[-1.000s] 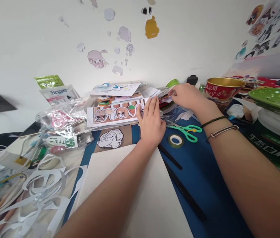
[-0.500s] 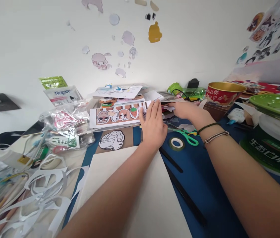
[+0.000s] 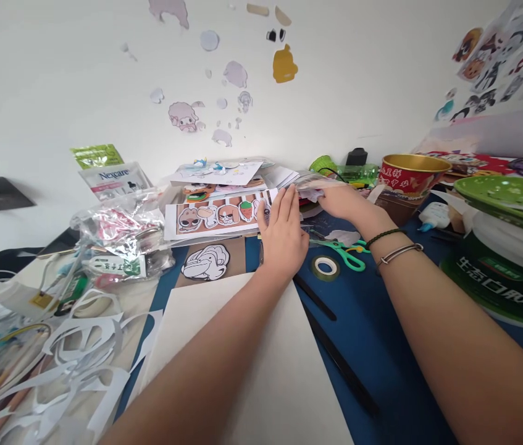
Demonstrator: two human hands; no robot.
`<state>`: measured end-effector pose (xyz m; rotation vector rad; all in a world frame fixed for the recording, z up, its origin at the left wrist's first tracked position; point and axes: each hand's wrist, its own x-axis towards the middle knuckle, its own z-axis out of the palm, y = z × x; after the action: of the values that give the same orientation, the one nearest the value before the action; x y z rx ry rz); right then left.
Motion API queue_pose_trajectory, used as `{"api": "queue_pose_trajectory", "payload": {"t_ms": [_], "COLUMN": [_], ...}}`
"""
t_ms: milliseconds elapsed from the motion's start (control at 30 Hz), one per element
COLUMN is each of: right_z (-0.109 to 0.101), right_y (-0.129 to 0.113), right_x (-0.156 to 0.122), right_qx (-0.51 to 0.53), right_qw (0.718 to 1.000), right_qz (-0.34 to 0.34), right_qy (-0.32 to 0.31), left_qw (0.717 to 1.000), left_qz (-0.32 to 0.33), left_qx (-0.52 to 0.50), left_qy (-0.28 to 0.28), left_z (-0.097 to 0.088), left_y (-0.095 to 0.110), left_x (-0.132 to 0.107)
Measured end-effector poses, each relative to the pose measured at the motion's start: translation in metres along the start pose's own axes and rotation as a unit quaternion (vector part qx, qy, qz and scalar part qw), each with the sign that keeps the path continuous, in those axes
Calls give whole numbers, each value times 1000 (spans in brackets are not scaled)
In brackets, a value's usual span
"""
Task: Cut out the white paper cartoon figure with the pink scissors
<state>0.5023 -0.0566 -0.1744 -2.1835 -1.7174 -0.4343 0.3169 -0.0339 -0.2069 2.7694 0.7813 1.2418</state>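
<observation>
Head view, craft table. Compared with half a second earlier, my right hand (image 3: 342,201) has lifted slightly from the table toward the paper pile and now grips a clear plastic packet (image 3: 312,183) at the pile's right edge, fingers curled closed around it; my left hand (image 3: 282,232) has barely shifted and lies flat, fingers extended and open, its fingertips pressing the right end of the sticker strip (image 3: 217,213), holding nothing. The strip rests on the stack of printed sheets (image 3: 217,173) against the wall.

Containers, largest first: the green-lidded tub (image 3: 497,272) at far right, contents hidden; the crinkled clear bag (image 3: 120,232) at left, stuffed with small packets and a labelled tube; the red bowl with gold interior (image 3: 412,173), whose contents I cannot see.

Smaller items: the white sheet (image 3: 242,346) under my left forearm, green scissors (image 3: 347,250) and a tape roll (image 3: 326,267) just beside my right wrist.
</observation>
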Motion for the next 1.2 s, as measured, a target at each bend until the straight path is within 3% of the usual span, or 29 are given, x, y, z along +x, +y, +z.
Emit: {"api": "queue_pose_trajectory", "payload": {"t_ms": [333, 967, 1200], "right_z": [-23, -12, -5], "right_y": [-16, -7, 1], "right_x": [4, 4, 7], "right_qx": [18, -34, -39], "right_qw": [996, 985, 981], "right_qz": [45, 97, 80], "right_qy": [-71, -142, -171], "left_qw": [1000, 999, 997], "left_qz": [-21, -17, -5], "left_qx": [11, 26, 48], "left_qy": [-17, -40, -61], "left_z": [-3, -4, -9], "left_y": [0, 2, 5], "left_x": [2, 1, 0]}}
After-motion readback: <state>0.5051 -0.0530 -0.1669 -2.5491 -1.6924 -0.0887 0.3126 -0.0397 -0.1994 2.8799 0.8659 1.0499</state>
